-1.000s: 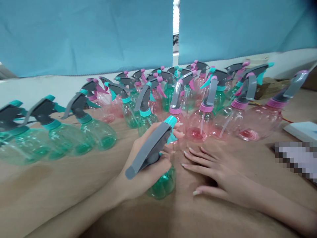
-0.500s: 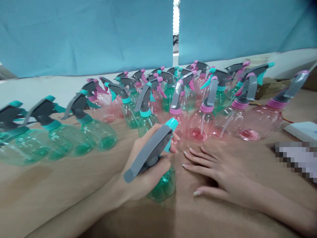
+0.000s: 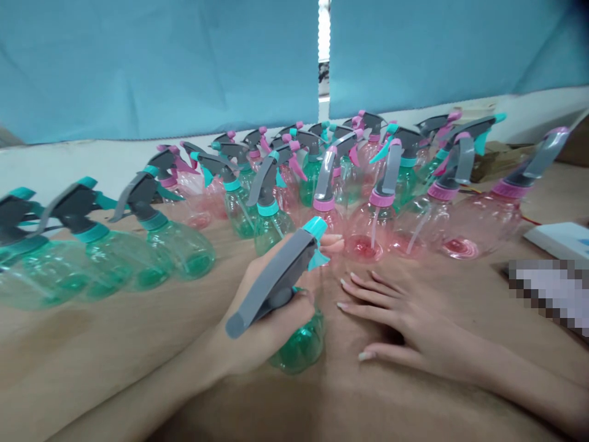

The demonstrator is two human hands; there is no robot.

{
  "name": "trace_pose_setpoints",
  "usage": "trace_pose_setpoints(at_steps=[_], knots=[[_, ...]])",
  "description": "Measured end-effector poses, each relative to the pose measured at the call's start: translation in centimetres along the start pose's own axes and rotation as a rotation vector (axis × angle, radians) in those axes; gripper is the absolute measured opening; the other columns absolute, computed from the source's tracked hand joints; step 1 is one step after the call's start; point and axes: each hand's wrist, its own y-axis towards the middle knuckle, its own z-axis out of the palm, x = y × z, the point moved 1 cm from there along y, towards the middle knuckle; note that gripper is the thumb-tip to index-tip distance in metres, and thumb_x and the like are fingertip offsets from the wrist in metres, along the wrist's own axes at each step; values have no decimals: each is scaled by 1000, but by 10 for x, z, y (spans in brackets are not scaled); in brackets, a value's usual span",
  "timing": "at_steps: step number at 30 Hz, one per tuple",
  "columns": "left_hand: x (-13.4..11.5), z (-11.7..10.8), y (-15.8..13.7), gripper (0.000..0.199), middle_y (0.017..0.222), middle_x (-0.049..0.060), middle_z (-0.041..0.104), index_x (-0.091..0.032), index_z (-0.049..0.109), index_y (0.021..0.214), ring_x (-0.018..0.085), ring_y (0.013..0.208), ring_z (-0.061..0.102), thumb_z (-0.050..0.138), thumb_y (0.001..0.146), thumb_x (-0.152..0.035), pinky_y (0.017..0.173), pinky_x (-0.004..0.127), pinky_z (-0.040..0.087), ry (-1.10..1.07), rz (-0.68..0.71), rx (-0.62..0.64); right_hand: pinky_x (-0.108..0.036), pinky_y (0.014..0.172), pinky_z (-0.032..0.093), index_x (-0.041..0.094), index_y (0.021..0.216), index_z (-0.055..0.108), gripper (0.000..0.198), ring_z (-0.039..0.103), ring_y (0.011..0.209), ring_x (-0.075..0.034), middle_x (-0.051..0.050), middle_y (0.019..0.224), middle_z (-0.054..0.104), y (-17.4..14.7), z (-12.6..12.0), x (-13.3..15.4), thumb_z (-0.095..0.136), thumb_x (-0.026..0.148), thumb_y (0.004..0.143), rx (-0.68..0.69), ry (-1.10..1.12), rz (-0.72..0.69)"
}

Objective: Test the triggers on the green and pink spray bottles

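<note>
My left hand is wrapped round the neck of a green spray bottle, its thumb curled on the near side. The bottle's grey head points away from me, with a teal nozzle and teal trigger. Some fingers stretch forward beyond the trigger, not pressed on it. The bottle's base rests on the table. To its right, my right hand lies palm down on the tabletop, fingers spread, holding nothing. Just beyond stand a green spray bottle and pink spray bottles, the closest being a clear pink one.
A row of green spray bottles stands at the left. Several pink and green ones crowd the back. A white box and a pixelated object lie at the right. Behind hangs a blue sheet.
Fingers of my left hand have straightened away from the trigger, which now stands farther forward. The bottle stays in hand. My right hand has kept its place; the view has shifted slightly.
</note>
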Motion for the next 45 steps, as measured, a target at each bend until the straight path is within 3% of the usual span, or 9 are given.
trace_pose_setpoints(at_steps=[4, 6, 16, 21, 24, 27, 33, 45], knots=[[2, -1, 0, 57, 83, -4, 70, -30, 63, 124, 19, 94, 65, 49, 73, -10, 90, 31, 51, -110, 48, 67, -55, 117, 28, 33, 146, 44, 64, 33, 143, -30, -2, 155, 37, 0, 1, -1, 61, 56, 89, 3, 0, -1], [4, -1, -1, 57, 91, -3, 73, -31, 61, 126, 20, 103, 63, 50, 73, -10, 95, 32, 49, -143, 44, 73, -55, 117, 28, 33, 146, 43, 64, 33, 143, -30, -2, 155, 37, 1, 2, -1, 60, 56, 90, 4, 0, 3], [0, -1, -4, 59, 94, 0, 74, -26, 63, 125, 19, 98, 62, 49, 73, -4, 94, 33, 49, -114, 15, 56, -54, 117, 26, 31, 145, 45, 62, 32, 143, -30, -2, 156, 36, 2, -1, 0, 59, 57, 90, 22, -8, 1], [-2, 0, -2, 60, 95, 0, 73, -24, 62, 126, 15, 78, 60, 50, 72, -1, 89, 30, 51, -149, 8, 82, -55, 118, 26, 32, 145, 45, 62, 33, 143, -30, -2, 156, 36, 2, -1, 0, 60, 56, 90, 22, 13, 7], [-2, -1, -2, 60, 98, 0, 72, -25, 61, 127, 14, 79, 58, 50, 73, -1, 86, 28, 50, -139, -10, 72, -55, 117, 26, 31, 145, 46, 62, 33, 143, -31, -3, 155, 37, 1, 0, 0, 59, 57, 90, 26, 7, 14], [-3, -1, -3, 56, 92, 0, 69, -24, 61, 126, 15, 81, 57, 52, 75, -3, 81, 26, 50, -104, -24, 60, -55, 118, 25, 32, 145, 46, 62, 33, 143, -31, -3, 156, 37, 1, 0, 0, 60, 56, 90, 19, 15, 14], [-5, -1, -2, 58, 68, -6, 48, -23, 62, 123, 12, 59, 44, 49, 70, -4, 59, 23, 43, -99, -29, 76, -56, 118, 24, 32, 146, 44, 60, 33, 143, -30, -2, 156, 36, 1, 1, 0, 57, 55, 92, 26, -13, 11], [-1, -3, 0, 59, 87, -1, 65, -23, 63, 121, 15, 68, 54, 50, 66, -4, 70, 27, 50, -124, -15, 94, -56, 118, 24, 35, 146, 44, 61, 35, 142, -30, -1, 154, 39, 1, 1, -1, 62, 53, 90, -4, 37, 11]])
